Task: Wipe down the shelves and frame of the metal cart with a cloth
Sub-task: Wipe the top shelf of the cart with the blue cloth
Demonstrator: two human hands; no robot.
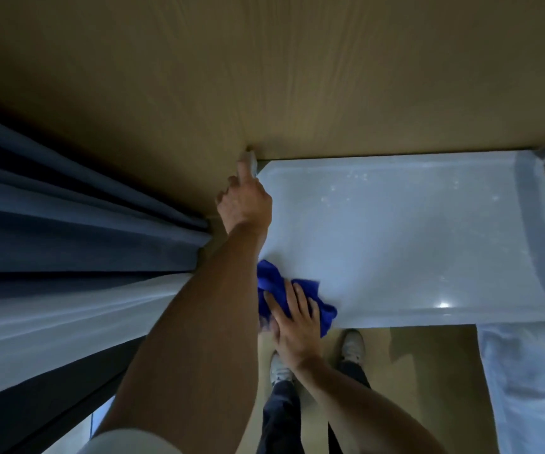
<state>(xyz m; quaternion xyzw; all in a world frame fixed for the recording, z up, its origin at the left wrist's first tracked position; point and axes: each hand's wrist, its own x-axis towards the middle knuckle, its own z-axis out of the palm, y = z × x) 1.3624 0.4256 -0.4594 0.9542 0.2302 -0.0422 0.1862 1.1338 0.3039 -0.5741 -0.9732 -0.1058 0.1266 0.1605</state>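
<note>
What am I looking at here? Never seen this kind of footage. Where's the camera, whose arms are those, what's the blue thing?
There is no machine here. One camera is worn on a person's head and looks down, so the two bare arms coming up from the bottom edge are the wearer's own, and their shoes show on the floor below.

The pale glossy surface is the top shelf of a metal cart, standing against a wood-grain wall. The curtains hang to the left.

The left hand steadies the cart at its far left corner, the index finger pointing along the corner post. The right hand presses a crumpled blue cloth onto the shelf's near left corner, fingers spread flat on top of it. That is the wiping. Nothing else lies on the shelf.
</note>
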